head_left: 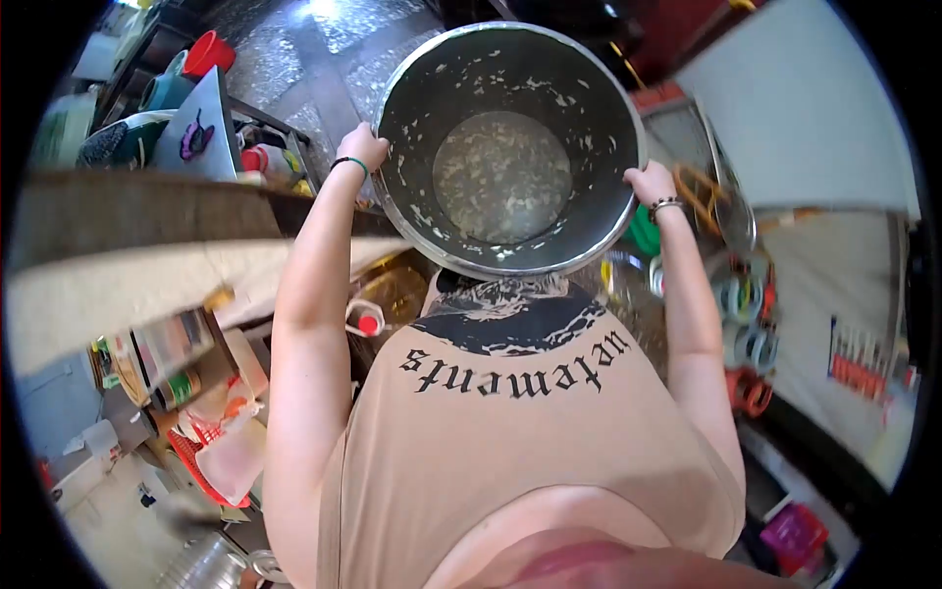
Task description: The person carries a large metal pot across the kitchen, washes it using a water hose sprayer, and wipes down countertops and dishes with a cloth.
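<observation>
A large round metal pot point(407, 211) is held out in front of my body, its open top facing me. Cloudy liquid with pale bits point(502, 177) lies at its bottom, and more pale bits cling to the inner wall. On the left side of the rim, my left hand point(363, 149) is closed round the edge, a dark green band at its wrist. My right hand point(651, 185) grips the opposite side, with a beaded bracelet at the wrist. The parts of the fingers behind the rim are hidden.
A red container point(209, 53) and a metal sheet point(201, 133) are at the upper left. Below the left forearm stands a bottle with a red cap point(369, 324). Red baskets point(201, 461) sit at the lower left. A white surface point(795, 98) spans the upper right, above several round metal items.
</observation>
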Motion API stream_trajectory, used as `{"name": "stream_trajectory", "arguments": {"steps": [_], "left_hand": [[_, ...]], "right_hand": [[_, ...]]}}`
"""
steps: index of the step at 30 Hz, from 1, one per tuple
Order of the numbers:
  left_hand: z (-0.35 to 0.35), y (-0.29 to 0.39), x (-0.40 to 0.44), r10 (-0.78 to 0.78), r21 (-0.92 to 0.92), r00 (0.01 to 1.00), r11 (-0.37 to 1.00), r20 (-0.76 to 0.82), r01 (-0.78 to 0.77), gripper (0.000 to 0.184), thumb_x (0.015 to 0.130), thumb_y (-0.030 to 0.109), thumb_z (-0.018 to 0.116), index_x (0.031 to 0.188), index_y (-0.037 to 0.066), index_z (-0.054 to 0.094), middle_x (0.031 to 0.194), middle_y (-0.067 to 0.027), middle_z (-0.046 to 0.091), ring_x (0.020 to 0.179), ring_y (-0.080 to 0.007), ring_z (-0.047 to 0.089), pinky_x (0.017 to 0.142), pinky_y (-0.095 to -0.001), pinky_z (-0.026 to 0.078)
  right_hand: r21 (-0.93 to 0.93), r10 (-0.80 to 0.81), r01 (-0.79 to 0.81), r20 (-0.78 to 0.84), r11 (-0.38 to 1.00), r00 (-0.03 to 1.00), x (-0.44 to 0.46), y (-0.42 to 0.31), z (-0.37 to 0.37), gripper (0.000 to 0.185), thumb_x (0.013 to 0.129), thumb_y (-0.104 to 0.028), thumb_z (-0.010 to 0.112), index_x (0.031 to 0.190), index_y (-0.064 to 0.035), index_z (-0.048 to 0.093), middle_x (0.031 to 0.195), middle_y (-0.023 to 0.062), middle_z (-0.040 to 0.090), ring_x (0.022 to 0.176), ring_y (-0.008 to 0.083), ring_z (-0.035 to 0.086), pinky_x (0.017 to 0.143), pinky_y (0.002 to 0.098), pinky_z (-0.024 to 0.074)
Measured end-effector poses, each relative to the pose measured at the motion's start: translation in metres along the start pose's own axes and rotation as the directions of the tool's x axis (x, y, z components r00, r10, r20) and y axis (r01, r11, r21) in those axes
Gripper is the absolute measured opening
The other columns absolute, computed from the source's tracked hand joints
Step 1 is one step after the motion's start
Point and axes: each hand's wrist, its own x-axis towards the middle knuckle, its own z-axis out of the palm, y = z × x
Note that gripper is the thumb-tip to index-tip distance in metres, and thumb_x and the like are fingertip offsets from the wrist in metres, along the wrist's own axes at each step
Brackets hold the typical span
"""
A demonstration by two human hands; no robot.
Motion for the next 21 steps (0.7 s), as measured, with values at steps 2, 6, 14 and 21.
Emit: {"name": "stream_trajectory", "arguments": {"steps": [2, 6, 14, 21], "left_hand": [[-0.025, -0.013, 0.049, -0.040, 0.063, 0.999, 0.997, 0.026, 0.038, 0.036, 0.074, 0.025, 0.054, 0.098, -0.002, 0.057, 0.099, -0.0242, 0.059, 0.097, -0.0374, 0.056, 0.084, -0.0413, 0.045], [-0.047, -0.087, 0.161, -0.193, -0.141, 0.980, 0.970, 0.038, 0.197, 0.037, 0.073, 0.026, 0.057, 0.096, -0.002, 0.056, 0.098, -0.0238, 0.060, 0.097, -0.0373, 0.056, 0.083, -0.0398, 0.045], [-0.112, -0.217, 0.356, -0.220, -0.299, 0.966, 0.939, -0.138, 0.171, 0.033, 0.069, 0.025, 0.057, 0.089, -0.001, 0.055, 0.088, -0.0236, 0.061, 0.088, -0.0365, 0.059, 0.078, -0.0394, 0.046], [-0.210, -0.236, 0.493, -0.461, -0.401, 0.882, 0.830, -0.100, 0.388, 0.031, 0.070, 0.025, 0.059, 0.088, 0.000, 0.055, 0.085, -0.0203, 0.062, 0.084, -0.0349, 0.060, 0.076, -0.0385, 0.045]], "right_hand": [[0.079, -0.013, 0.005, 0.102, 0.997, 0.995, 0.056, -0.035, 0.006, 0.036, 0.061, -0.030, 0.058, 0.081, -0.0002, 0.064, 0.078, 0.0197, 0.064, 0.075, 0.0319, 0.062, 0.071, 0.0372, 0.0476], [0.005, -0.097, 0.097, 0.148, 0.995, 0.984, 0.189, -0.156, 0.036, 0.040, 0.065, -0.031, 0.054, 0.091, -0.0025, 0.063, 0.090, 0.0230, 0.061, 0.089, 0.0369, 0.058, 0.079, 0.0414, 0.0460], [-0.149, -0.293, 0.327, 0.213, 0.933, 0.932, 0.437, -0.389, 0.096, 0.041, 0.066, -0.029, 0.053, 0.086, 0.0047, 0.062, 0.086, 0.0233, 0.062, 0.083, 0.0342, 0.061, 0.076, 0.0402, 0.0479], [-0.101, -0.393, 0.423, 0.231, 0.900, 0.890, 0.598, -0.565, 0.100, 0.036, 0.066, -0.026, 0.053, 0.085, 0.0037, 0.063, 0.087, 0.0241, 0.061, 0.085, 0.0370, 0.059, 0.077, 0.0405, 0.0471]]}}
